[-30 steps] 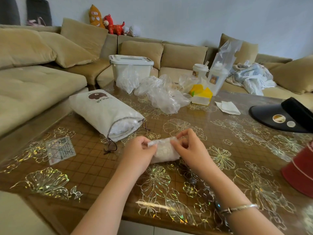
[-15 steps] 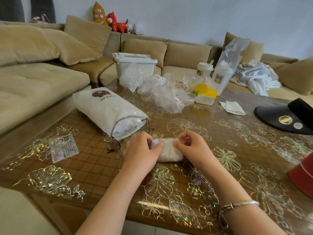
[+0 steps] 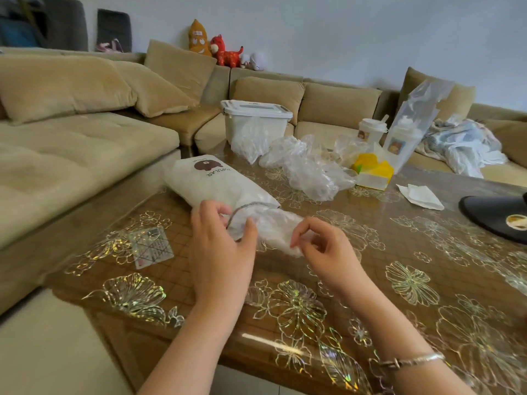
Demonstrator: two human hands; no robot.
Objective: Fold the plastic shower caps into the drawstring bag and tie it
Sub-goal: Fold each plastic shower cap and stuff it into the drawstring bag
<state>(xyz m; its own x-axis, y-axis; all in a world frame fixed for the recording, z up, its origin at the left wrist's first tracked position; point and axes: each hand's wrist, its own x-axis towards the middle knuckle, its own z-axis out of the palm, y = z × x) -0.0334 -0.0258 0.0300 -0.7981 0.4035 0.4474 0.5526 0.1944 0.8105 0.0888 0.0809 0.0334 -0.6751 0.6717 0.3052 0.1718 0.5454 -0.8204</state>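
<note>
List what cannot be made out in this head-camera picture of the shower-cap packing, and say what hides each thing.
- Inside of the drawstring bag, head view: its cloth hides how many caps it holds.
- Bag mouth: the left hand and the folded shower cap cover it.
- Black visor: cut off by the right edge.
- Storage box contents: cloudy walls hide them.

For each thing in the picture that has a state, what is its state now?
Drawstring bag: lying on its side, mouth open, not tied.
Folded shower cap: partly inside the bag's mouth.
Left hand: holds the bag's rim.
Right hand: pinches the cap's end.
Storage box: lid on.
Loose caps: unfolded, piled.
</note>
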